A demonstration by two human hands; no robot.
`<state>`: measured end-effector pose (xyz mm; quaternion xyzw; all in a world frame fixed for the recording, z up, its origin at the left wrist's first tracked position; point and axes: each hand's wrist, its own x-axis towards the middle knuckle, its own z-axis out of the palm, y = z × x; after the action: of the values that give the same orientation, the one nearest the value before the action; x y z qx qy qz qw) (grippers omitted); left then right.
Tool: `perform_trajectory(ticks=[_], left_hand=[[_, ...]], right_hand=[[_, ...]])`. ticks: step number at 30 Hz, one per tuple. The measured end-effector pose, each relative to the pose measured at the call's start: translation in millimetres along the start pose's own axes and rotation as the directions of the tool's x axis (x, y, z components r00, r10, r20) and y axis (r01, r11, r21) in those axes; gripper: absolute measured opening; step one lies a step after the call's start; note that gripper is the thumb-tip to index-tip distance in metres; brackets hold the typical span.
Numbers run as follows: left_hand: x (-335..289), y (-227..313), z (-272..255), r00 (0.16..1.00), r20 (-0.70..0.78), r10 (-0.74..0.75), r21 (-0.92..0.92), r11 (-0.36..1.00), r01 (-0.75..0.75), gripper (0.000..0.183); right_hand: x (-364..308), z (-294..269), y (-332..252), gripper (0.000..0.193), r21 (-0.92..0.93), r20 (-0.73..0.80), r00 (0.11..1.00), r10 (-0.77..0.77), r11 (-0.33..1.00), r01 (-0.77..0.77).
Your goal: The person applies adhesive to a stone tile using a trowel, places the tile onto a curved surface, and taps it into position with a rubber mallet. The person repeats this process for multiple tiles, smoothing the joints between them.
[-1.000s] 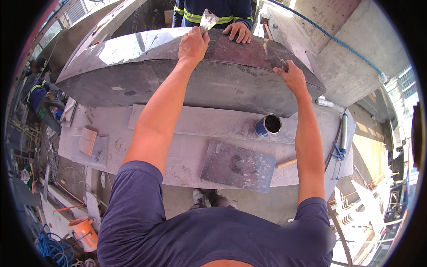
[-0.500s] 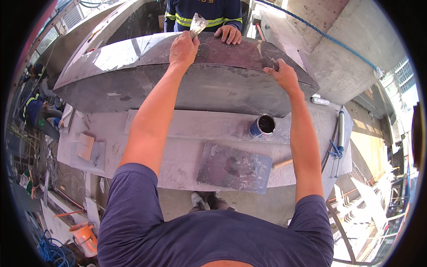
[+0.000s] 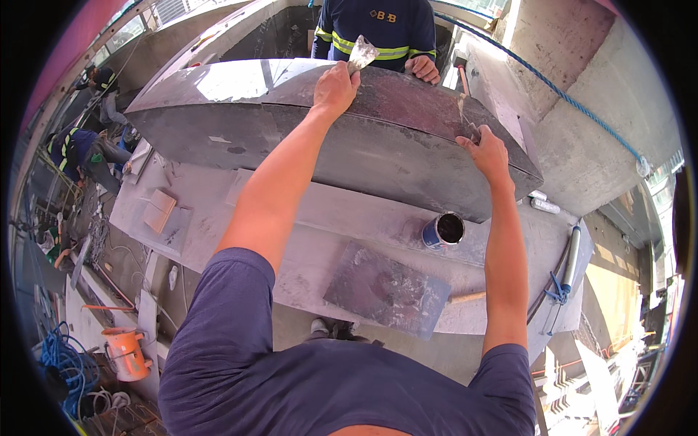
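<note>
My left hand point(image 3: 337, 91) is closed around the handle of a putty knife point(image 3: 363, 52), its smeared blade pointing up above the dark grey slab point(image 3: 313, 138). Over the right part of that slab, my right hand point(image 3: 487, 154) grips a second putty knife point(image 3: 462, 115), with the narrow blade upward at the slab's top face. Whether this blade touches the surface I cannot tell. A wet-looking dark reddish patch covers the top between my hands. Below, an open can point(image 3: 442, 231) of dark paste stands on the pale bench point(image 3: 291, 251), left of my right forearm.
A smeared square board point(image 3: 385, 289) lies at the bench's front beside a wooden handle point(image 3: 467, 297). A caulking gun point(image 3: 571, 261) rests at the right. Across the slab, a co-worker's hand point(image 3: 422, 69) rests on its edge. An orange bucket point(image 3: 126, 354) stands lower left.
The whole view has shifted, so the slab, bench and both hands appear further right and lower. The right putty knife's blade now points more straight up. Both hands keep their grip.
</note>
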<state>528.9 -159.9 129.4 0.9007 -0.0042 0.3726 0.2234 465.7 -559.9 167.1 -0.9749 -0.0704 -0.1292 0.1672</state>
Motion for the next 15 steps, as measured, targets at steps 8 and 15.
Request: perform_trajectory(ticks=[8, 15], left_hand=[[8, -9, -134, 0.961, -0.206, -0.187, -0.294, 0.948, 0.121, 0.043], [-198, -69, -185, 0.804, -0.061, -0.591, -0.704, 0.596, 0.385, 0.027]], right_hand=[[-28, -2, -35, 0.049, 0.218, -0.338, 0.933, -0.121, 0.955, 0.203], [-39, 20, -154, 0.032, 0.310, -0.156, 0.858, -0.489, 0.801, 0.513]])
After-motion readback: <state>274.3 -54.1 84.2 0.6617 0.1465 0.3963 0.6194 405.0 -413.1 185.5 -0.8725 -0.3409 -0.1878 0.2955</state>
